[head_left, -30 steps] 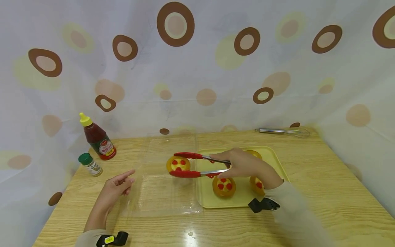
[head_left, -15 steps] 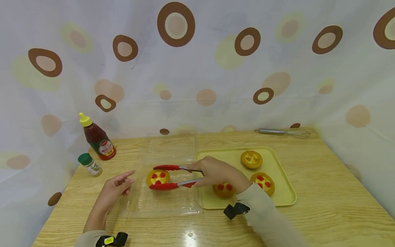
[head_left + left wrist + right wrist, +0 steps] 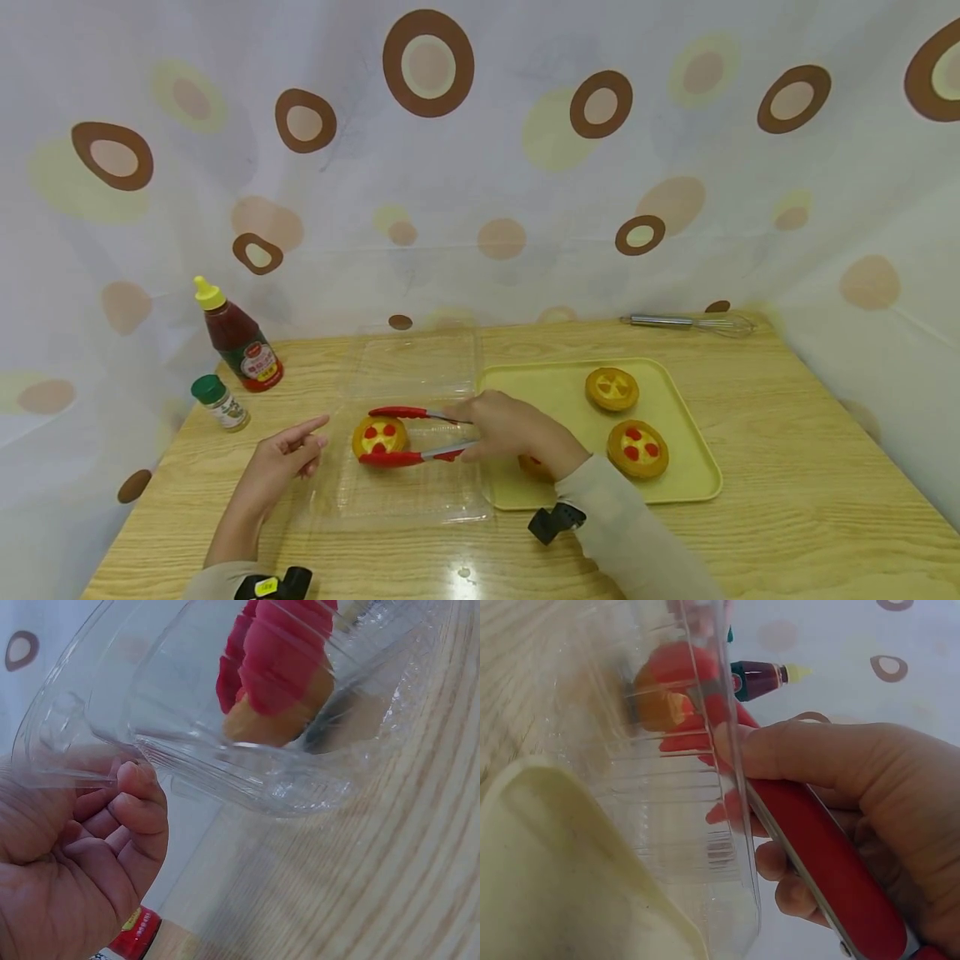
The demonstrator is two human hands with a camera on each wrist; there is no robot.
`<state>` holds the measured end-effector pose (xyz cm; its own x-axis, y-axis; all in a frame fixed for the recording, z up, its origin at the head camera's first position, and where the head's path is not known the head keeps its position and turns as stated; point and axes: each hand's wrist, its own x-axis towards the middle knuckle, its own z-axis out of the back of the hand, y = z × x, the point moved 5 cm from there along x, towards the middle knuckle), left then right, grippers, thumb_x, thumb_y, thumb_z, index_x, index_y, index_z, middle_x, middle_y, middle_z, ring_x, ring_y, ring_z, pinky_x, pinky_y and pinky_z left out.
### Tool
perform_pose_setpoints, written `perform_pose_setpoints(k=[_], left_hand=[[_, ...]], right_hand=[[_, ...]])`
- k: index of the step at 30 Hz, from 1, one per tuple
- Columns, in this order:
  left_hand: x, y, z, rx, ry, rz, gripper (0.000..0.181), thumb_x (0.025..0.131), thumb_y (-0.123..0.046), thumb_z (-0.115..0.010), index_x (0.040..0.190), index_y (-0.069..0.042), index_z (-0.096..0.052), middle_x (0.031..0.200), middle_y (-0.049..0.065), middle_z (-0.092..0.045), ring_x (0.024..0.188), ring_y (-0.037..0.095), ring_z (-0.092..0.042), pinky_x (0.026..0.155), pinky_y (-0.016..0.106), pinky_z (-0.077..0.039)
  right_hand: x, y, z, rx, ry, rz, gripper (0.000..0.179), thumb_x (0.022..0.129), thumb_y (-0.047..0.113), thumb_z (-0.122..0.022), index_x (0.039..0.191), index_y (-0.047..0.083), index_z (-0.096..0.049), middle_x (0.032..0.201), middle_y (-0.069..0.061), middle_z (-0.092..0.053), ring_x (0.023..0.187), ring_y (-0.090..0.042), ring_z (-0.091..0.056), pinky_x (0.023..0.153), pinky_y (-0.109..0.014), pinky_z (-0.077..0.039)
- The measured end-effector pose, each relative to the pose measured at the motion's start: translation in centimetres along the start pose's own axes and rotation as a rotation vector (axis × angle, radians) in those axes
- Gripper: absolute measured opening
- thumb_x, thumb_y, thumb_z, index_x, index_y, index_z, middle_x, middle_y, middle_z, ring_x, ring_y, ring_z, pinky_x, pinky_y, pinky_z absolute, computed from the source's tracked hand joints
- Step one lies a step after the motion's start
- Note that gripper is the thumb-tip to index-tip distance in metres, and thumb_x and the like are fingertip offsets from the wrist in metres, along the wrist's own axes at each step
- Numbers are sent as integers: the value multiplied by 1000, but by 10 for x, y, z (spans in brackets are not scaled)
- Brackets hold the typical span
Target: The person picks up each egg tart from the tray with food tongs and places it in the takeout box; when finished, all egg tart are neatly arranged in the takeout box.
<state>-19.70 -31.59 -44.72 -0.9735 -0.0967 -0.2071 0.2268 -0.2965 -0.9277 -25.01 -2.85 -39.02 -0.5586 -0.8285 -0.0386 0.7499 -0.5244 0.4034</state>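
Observation:
My right hand (image 3: 510, 429) grips red-tipped metal tongs (image 3: 401, 412), whose ends lie on either side of a small round tart (image 3: 369, 433) topped with red pieces. The tart is over the left part of the clear plastic container (image 3: 412, 504), seen low inside its walls in the left wrist view. At the container's left rim is my left hand (image 3: 281, 458), its fingertips curled at the thin edge (image 3: 94, 778) and pinching it. The red handle (image 3: 817, 855) lies along my right palm, with the thumb on top, beside the container's near wall.
A yellow tray (image 3: 697, 467) to the right bears several tarts, one partly hidden by my right wrist. The container's clear lid (image 3: 416, 367) lies folded back behind. A ketchup bottle (image 3: 243, 346) and green-capped shaker (image 3: 221, 404) stand left; a whisk (image 3: 686, 322) lies far right.
My right hand has carried the tart in the tongs leftward and down into the container's left part, slowing in the last half second. My left hand stays at the rim.

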Motion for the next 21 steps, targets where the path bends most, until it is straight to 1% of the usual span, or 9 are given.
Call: perform_pose_setpoints(k=[3, 8, 13, 15, 21], left_hand=[[0, 0, 0, -1, -1, 6, 44, 97, -14, -54, 140, -6, -47, 80, 2, -51, 68, 13, -50, 65, 25, -47], [0, -1, 0, -2, -3, 7, 43, 97, -12, -53, 139, -6, -47, 80, 2, -51, 67, 12, -50, 64, 25, -46], [-1, -2, 0, 4, -7, 1, 43, 97, -11, -53, 139, -6, -47, 81, 2, -51, 67, 13, -50, 64, 25, -47], [-1, -1, 0, 2, -8, -1, 43, 97, -11, -53, 139, -6, -47, 81, 2, -51, 67, 13, -50, 64, 25, -47], [0, 1, 0, 4, -2, 1, 43, 97, -13, -53, 139, -6, -47, 79, 2, -51, 68, 13, -50, 65, 25, -46]], right_hand=[[1, 0, -1, -10, -4, -10, 63, 80, 24, -77, 135, 6, -52, 115, -11, -65, 85, -18, -61, 69, -25, -46], [2, 1, -2, -21, -2, -19, 65, 80, 25, -77, 136, 7, -51, 115, -12, -65, 84, -17, -61, 67, -24, -45], [2, 2, -2, -24, -7, -22, 66, 78, 23, -79, 136, 6, -52, 119, -11, -63, 96, -23, -63, 76, -28, -50], [2, 2, -3, -23, -9, -20, 67, 78, 23, -79, 136, 6, -51, 119, -11, -63, 99, -24, -63, 78, -29, -50], [0, -1, -3, 2, -22, -12, 69, 77, 24, -80, 137, 6, -50, 120, -13, -62, 97, -24, -64, 75, -28, -50]])
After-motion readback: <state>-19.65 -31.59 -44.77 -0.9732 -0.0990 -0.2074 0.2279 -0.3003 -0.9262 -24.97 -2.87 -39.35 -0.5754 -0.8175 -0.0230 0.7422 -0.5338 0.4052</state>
